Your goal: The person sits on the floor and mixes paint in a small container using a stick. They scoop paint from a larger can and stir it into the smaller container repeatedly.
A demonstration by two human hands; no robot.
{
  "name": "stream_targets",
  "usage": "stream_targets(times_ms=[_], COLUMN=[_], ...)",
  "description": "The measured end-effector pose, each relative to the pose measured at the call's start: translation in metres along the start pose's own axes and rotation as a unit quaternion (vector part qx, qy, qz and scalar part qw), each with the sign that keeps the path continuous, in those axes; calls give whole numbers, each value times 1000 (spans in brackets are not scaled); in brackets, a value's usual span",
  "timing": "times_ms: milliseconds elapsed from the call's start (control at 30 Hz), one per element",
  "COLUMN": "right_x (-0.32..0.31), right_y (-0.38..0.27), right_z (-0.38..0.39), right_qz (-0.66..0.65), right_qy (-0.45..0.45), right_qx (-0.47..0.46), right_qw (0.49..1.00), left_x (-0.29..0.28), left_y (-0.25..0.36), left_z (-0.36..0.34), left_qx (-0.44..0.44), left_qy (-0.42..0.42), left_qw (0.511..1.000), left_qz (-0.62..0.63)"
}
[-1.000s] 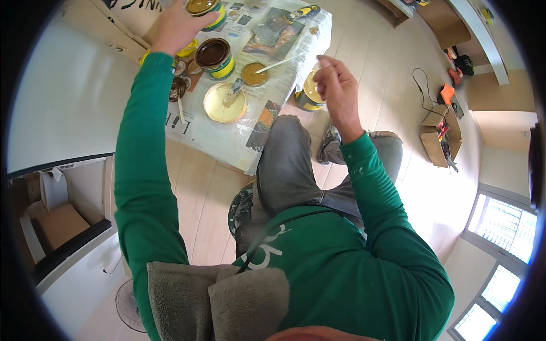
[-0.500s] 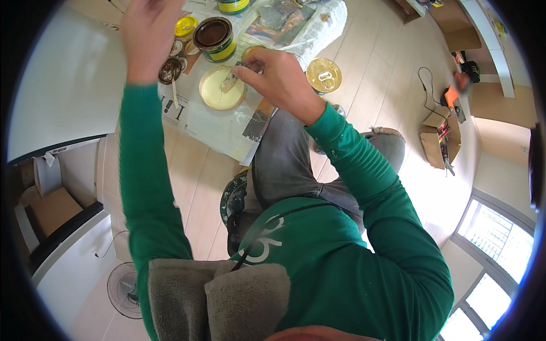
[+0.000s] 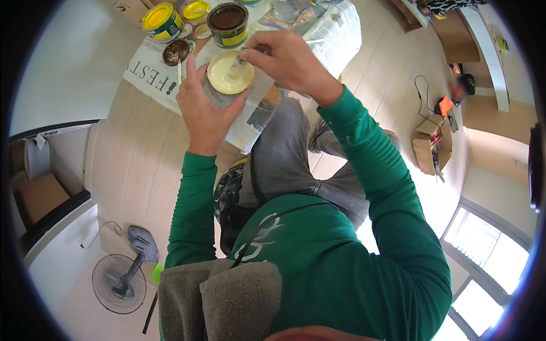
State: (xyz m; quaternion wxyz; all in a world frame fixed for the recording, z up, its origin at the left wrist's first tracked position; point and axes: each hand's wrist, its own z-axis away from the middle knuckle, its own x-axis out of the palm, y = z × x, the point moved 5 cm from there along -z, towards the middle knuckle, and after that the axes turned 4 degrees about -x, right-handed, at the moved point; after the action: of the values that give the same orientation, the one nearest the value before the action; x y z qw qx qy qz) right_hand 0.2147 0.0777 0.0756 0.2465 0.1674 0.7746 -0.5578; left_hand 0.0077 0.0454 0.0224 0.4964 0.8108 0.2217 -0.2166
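My left hand [image 3: 207, 111] is open, with thumb and fingers spread around the near side of a shallow round tub of pale cream paint [image 3: 224, 82]. The thumb comes close to the rim; whether it touches I cannot tell. My right hand [image 3: 290, 62] pinches a small paint-smeared tool, its kind unclear, whose tip [image 3: 238, 69] dips into the cream paint. Just beyond the tub stands an open can of dark brown paint [image 3: 227, 23]. A brown-coated lid [image 3: 176, 52] with a pale stick [image 3: 180, 73] across it lies left of the tub.
Newspaper [image 3: 149, 79] covers the work surface. An open can of yellow paint [image 3: 162, 21] and a yellow-coated lid [image 3: 194, 9] are at the far left. A cardboard box of tools [image 3: 429, 148] sits on the floor at right. A fan [image 3: 119, 283] stands at lower left.
My left hand has come down from the far left to beside the cream paint tub, its fingers spreading. My right hand still holds the tool in the paint. The view has shifted.
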Motion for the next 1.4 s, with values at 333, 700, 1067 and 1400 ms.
stream_targets(times_ms=[333, 700, 1067, 1400], right_x=[-2, -2, 5, -4], right_y=[1, 5, 3, -2], right_z=[4, 3, 3, 5], right_qz=[-10, 6, 32, 46], right_qy=[-23, -23, -1, 20], right_qx=[15, 23, -17, -14], right_qw=[1000, 999, 999, 999], left_x=[0, -1, 0, 1], left_y=[-1, 3, -2, -1], left_z=[2, 1, 2, 0], left_qx=[15, 9, 22, 24], left_qy=[17, 17, 32, 33], left_qw=[999, 999, 999, 999], left_qz=[-32, -36, -21, -21])
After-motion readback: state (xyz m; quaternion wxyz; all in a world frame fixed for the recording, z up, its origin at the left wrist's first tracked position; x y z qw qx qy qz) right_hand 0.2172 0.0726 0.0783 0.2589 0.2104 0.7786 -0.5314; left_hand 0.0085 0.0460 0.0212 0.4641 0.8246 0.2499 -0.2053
